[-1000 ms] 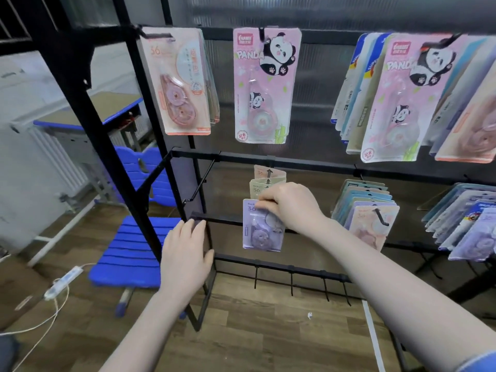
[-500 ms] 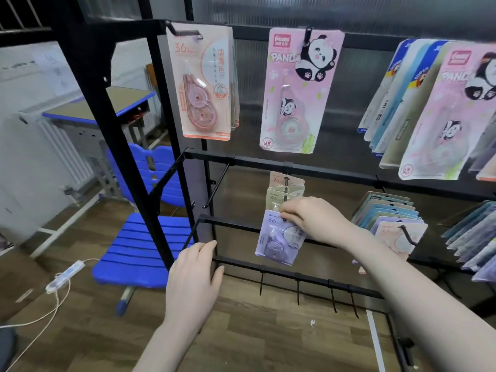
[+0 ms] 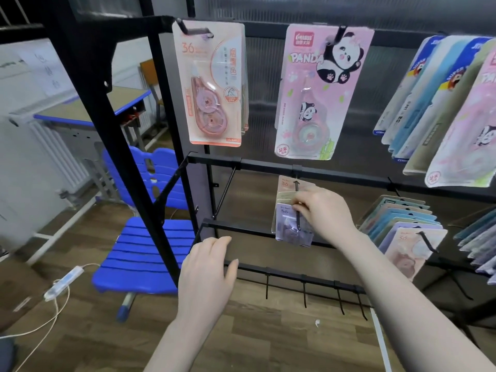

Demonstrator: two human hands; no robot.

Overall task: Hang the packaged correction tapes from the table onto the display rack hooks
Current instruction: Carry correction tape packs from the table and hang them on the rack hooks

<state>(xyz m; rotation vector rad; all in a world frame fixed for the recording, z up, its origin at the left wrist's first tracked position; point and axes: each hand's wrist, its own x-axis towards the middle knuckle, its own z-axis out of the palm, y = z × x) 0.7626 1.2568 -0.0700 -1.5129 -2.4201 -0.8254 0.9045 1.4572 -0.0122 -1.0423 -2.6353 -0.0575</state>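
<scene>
We are working at the middle rail of the display rack (image 3: 349, 175), threading a lavender packaged correction tape (image 3: 292, 226) onto the hook (image 3: 297, 205) that already carries two other cards behind it. Our right hand (image 3: 326, 210) is pinching the top edge of the pack between thumb and curled fingers, and the black wire of the hook is showing in front of the card, so we are judging that the hang-hole is on the hook or just sliding along it; the hole itself is hidden by our fingers. Our left hand (image 3: 206, 267) is holding nothing, its fingers straight and relaxed and lying against the lower front rail (image 3: 316, 279), apparently steadying us. The step in hand is seating this pack. We are thinking the next move calls for pushing the card back along the wire until it is hanging behind the upturned tip, then letting go gently so it is not swinging off. The table with the remaining packs is not showing here, so we are expecting to turn away for the next one
</scene>
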